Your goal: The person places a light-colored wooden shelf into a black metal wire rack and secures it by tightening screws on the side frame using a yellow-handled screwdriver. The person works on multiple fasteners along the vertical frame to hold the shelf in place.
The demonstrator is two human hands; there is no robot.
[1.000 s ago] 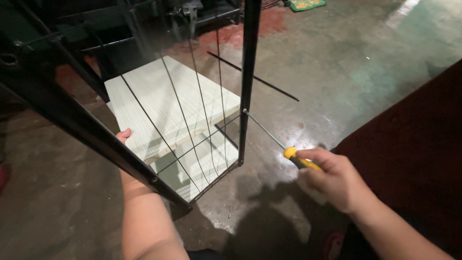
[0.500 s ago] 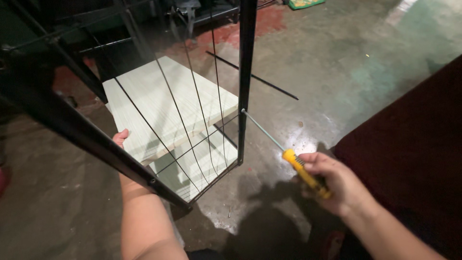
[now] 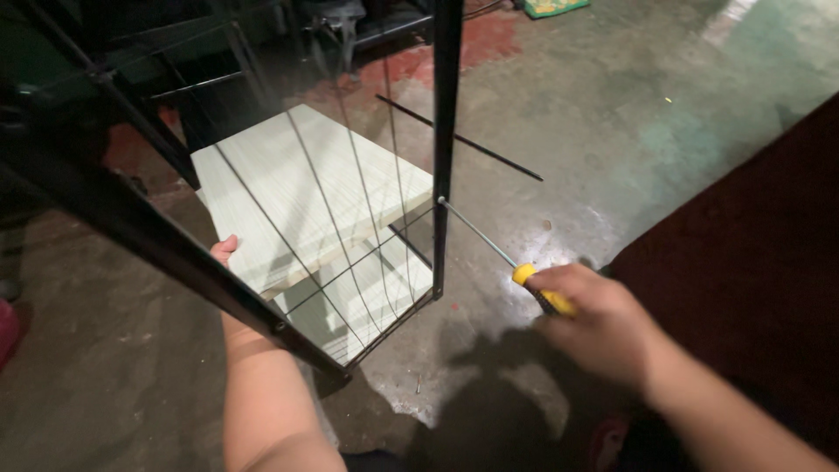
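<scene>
My right hand (image 3: 603,328) grips the yellow handle of a long screwdriver (image 3: 498,253). Its tip touches the black upright post (image 3: 446,131) of a metal shelf frame, about where a screw sits. My left hand (image 3: 229,253) reaches behind the slanted black frame bar (image 3: 175,253) and presses against the edge of a pale wooden shelf board (image 3: 297,192). Only its fingertips show; the bar hides the palm. A lower pale board (image 3: 367,293) lies behind thin wire rods.
The frame stands on a stained concrete floor (image 3: 612,114). A thin black rod (image 3: 472,144) lies on the floor behind the post. A dark red cloth surface (image 3: 752,262) fills the right side. More dark metal parts (image 3: 367,26) sit at the top.
My right hand has shifted its hold on the screwdriver handle, turning about it. The shaft tip stays on the post. My left hand stays at the board's edge.
</scene>
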